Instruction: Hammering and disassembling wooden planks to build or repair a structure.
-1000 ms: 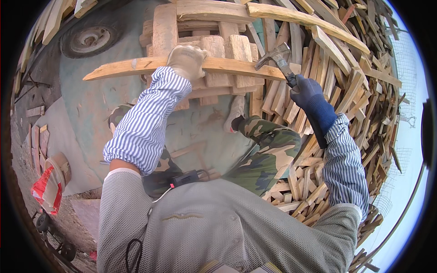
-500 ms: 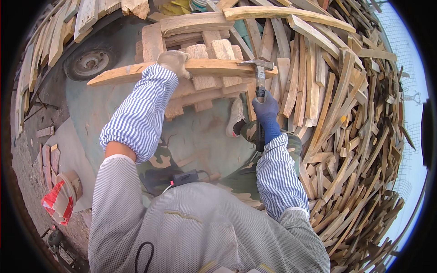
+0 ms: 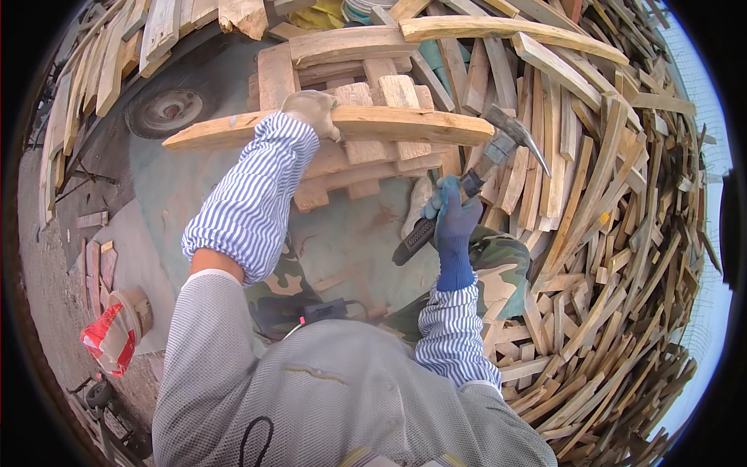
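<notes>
A long wooden board (image 3: 412, 123) lies crosswise before me over a stack of short wooden blocks (image 3: 399, 92). My left hand (image 3: 311, 111), in a pale glove, is closed around the board left of its middle. In my right hand (image 3: 457, 208), gloved in blue, is a claw hammer (image 3: 486, 159), gripped by its dark handle. The hammer is tilted, its metal head up and to the right, close by the board's right end. Its handle end points down toward the lower left.
A huge heap of loose timber (image 3: 591, 257) fills the right side. More boards lie on a cart at upper left, above a wheel (image 3: 167, 110). A bucket (image 3: 132, 310) with a red and white bag (image 3: 110, 342) stands at left. A curved beam (image 3: 513, 29) lies beyond the blocks.
The hammer has come off the board's right end and swung from near upright to a slant, its head moving right. My left hand keeps its hold on the board.
</notes>
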A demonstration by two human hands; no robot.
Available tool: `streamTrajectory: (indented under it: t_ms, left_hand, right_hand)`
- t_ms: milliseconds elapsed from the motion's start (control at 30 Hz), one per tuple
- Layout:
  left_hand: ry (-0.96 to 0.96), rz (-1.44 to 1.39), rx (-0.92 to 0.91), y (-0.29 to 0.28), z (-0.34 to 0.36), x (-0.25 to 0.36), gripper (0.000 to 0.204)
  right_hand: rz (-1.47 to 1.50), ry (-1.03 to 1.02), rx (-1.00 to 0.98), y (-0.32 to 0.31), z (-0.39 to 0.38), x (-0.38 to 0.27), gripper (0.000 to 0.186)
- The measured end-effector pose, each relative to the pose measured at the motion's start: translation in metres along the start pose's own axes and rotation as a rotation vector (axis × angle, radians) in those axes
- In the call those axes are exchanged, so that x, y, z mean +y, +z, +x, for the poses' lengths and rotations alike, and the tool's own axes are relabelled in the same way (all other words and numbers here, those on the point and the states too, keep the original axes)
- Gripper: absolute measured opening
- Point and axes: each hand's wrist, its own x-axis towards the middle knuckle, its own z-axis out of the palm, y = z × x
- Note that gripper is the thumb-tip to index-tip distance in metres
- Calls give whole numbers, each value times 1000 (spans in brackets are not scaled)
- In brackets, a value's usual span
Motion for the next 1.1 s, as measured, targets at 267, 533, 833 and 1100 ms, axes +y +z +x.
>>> streamTrajectory:
  t_ms: [267,533,833,1100]
  left_hand:
    - [2,29,38,4,4,-15,64]
    - [4,-8,38,7,-1,-8,62]
    - [-24,23,36,2,-6,-8,61]
    - [-60,-12,55,1,3,-15,72]
  right_hand:
    - [-278,-185,-36,26,13,-21,12]
    - [144,-45,75,31,-3,23,12]
    - [4,-129,19,18,4,-8,10]
    - [-149,276,-121,22,17,23,18]
